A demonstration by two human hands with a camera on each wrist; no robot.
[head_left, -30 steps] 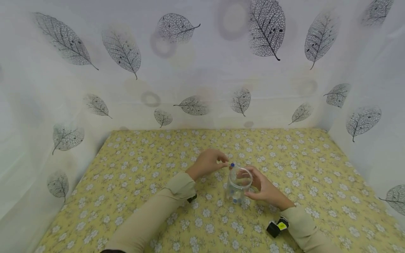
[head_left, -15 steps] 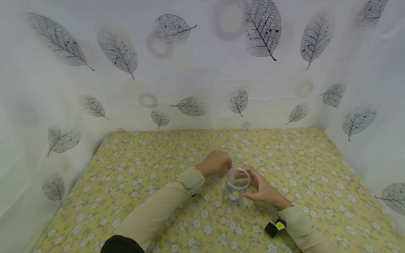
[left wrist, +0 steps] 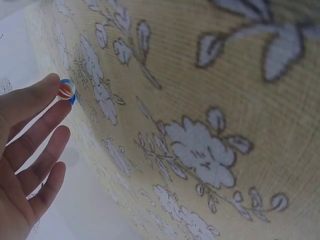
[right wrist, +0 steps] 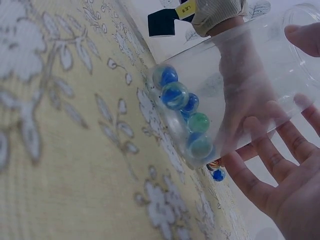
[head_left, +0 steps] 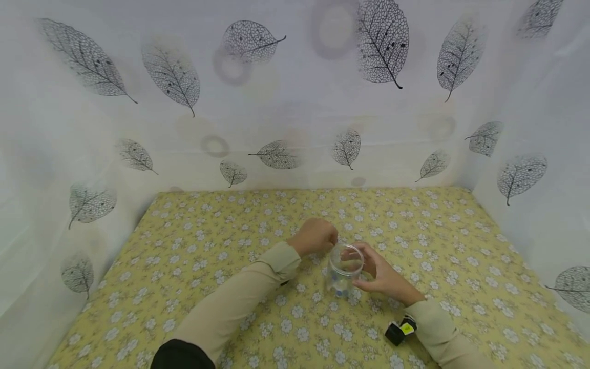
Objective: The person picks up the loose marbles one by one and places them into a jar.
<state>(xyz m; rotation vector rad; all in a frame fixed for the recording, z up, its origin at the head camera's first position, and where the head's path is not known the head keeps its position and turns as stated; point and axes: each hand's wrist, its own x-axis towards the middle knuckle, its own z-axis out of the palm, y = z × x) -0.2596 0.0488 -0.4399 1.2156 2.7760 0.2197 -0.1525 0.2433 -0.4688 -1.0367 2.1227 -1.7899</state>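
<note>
My left hand (head_left: 315, 237) is low over the cloth, just beyond the jar's left side. In the left wrist view its thumb and forefinger pinch an orange-and-white swirled glass marble (left wrist: 65, 91); the other fingers are loosely bent. A blue marble (left wrist: 72, 100) shows partly behind that one. My right hand (head_left: 382, 271) holds a clear jar (head_left: 340, 279) from the right, fingers and thumb around its wall. The jar stands upright and lidless on the cloth. Several blue marbles (right wrist: 174, 96) and a green marble (right wrist: 198, 122) lie at its bottom.
A yellow flowered cloth (head_left: 230, 230) covers the table. White leaf-printed curtains (head_left: 295, 113) hang behind and at both sides. A black camera block (head_left: 395, 333) with a yellow label is strapped to the right wrist.
My left hand has moved slightly right, and its fingers have closed down where the marbles lie beside the jar. The right hand still holds the jar. Over the last half second little differs.
</note>
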